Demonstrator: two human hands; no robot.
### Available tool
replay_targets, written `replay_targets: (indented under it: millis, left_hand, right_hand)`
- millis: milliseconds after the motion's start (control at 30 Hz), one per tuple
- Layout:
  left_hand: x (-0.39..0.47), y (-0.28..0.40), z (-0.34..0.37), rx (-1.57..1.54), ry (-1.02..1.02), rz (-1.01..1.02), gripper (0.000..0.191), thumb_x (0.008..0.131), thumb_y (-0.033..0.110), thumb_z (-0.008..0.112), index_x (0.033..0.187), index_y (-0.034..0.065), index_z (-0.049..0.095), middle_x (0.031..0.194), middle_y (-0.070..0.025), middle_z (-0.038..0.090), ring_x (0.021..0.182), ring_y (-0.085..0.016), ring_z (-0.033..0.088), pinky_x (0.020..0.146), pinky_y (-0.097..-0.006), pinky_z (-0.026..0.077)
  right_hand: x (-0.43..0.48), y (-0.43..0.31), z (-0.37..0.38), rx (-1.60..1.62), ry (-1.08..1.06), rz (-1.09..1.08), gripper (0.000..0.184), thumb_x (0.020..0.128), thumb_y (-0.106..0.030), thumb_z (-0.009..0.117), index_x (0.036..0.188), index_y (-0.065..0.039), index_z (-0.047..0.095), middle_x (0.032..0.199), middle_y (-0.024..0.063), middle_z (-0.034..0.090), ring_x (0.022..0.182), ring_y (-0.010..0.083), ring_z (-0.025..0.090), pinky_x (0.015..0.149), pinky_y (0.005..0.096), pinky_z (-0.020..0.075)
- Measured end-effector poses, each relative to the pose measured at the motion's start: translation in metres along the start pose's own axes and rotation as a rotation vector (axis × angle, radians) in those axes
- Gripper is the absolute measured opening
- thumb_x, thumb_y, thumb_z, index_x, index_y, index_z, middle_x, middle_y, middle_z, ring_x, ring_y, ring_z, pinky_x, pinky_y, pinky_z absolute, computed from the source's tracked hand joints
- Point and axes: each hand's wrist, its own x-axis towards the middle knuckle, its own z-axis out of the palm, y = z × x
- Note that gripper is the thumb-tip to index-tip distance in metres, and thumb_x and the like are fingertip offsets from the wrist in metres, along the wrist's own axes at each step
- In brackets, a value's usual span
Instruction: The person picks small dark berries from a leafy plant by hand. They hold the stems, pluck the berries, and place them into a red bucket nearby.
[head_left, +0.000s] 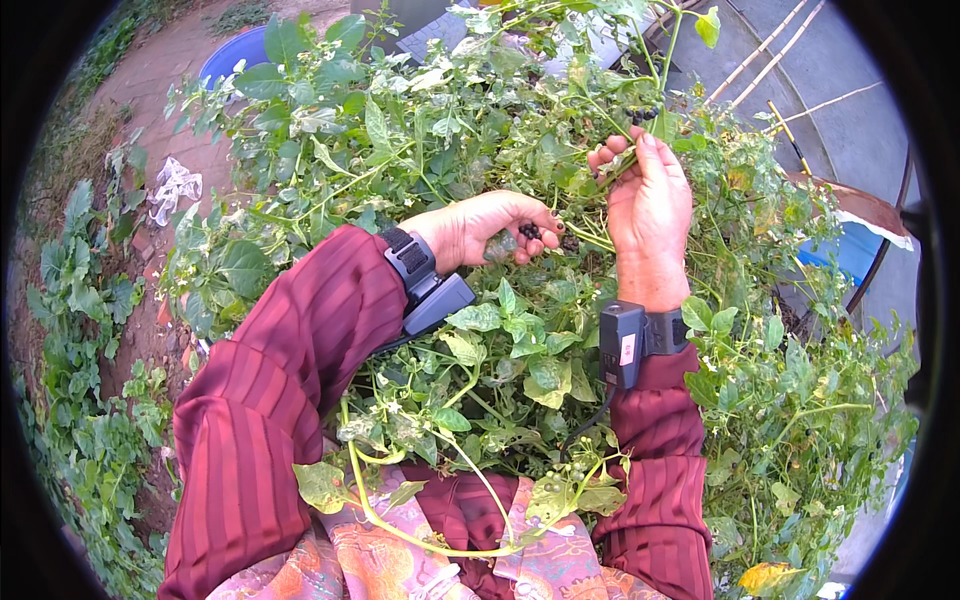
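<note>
My left hand (480, 225) is cupped with its fingers curled around several small black berries (529, 231). A pale, see-through green item (500, 245) shows at its palm; I cannot tell what it is. Higher and to the right, my right hand (646, 199) grips a green plant stem (619, 166) between thumb and fingers. A cluster of black berries (641, 116) hangs just above those fingertips. Around both hands spreads a leafy, nightshade-like bush (397, 161) with small white flowers. Green unripe berries (559, 480) show on a stem close to my body.
A blue tub (236, 56) stands at the upper left, and a crumpled white plastic bag (175, 190) lies on the ground. Bamboo sticks (776, 52) lean at the upper right above grey paving. A blue container (841, 247) is partly hidden at the right. A curved stem (435, 549) crosses my apron.
</note>
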Motion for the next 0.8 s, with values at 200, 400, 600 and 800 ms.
replay_targets:
  millis: [200,400,600,800]
  left_hand:
    - [-0.002,0.001,0.01,0.115,0.047,0.058,0.011,0.085,0.012,0.059,0.087,0.0013,0.059,0.071,-0.0049,0.06,0.05,-0.007,0.049,0.042,-0.0202,0.038]
    - [-0.006,0.003,-0.004,0.099,-0.003,-0.005,0.011,0.081,0.008,0.054,0.087,0.0003,0.059,0.071,-0.006,0.059,0.047,-0.008,0.047,0.039,-0.0197,0.036]
    - [-0.007,0.004,-0.005,0.019,-0.037,-0.029,0.017,0.079,0.01,0.052,0.092,-0.0005,0.058,0.073,-0.0064,0.06,0.047,-0.009,0.049,0.041,-0.0196,0.039]
    - [-0.009,0.008,0.003,-0.055,0.133,0.057,0.012,0.085,0.013,0.056,0.092,0.0046,0.056,0.074,-0.004,0.061,0.05,-0.007,0.051,0.043,-0.0194,0.041]
  right_hand:
    - [-0.001,0.0,0.002,-0.031,-0.044,-0.016,0.015,0.093,-0.014,0.049,0.097,-0.001,0.055,0.08,0.0102,0.063,0.067,0.0177,0.06,0.06,0.0284,0.0454]
    - [0.0,0.0,-0.001,-0.006,-0.002,0.008,0.015,0.093,-0.014,0.049,0.098,-0.001,0.055,0.08,0.0097,0.063,0.065,0.0182,0.059,0.059,0.0285,0.0452]
    - [0.0,0.0,-0.002,-0.011,-0.046,-0.012,0.014,0.093,-0.014,0.049,0.098,-0.001,0.055,0.08,0.0093,0.063,0.065,0.0174,0.059,0.06,0.0286,0.0464]
    - [-0.002,0.001,0.001,-0.041,-0.05,-0.012,0.013,0.093,-0.014,0.05,0.097,-0.003,0.056,0.079,0.0072,0.063,0.067,0.0145,0.059,0.06,0.0266,0.0448]
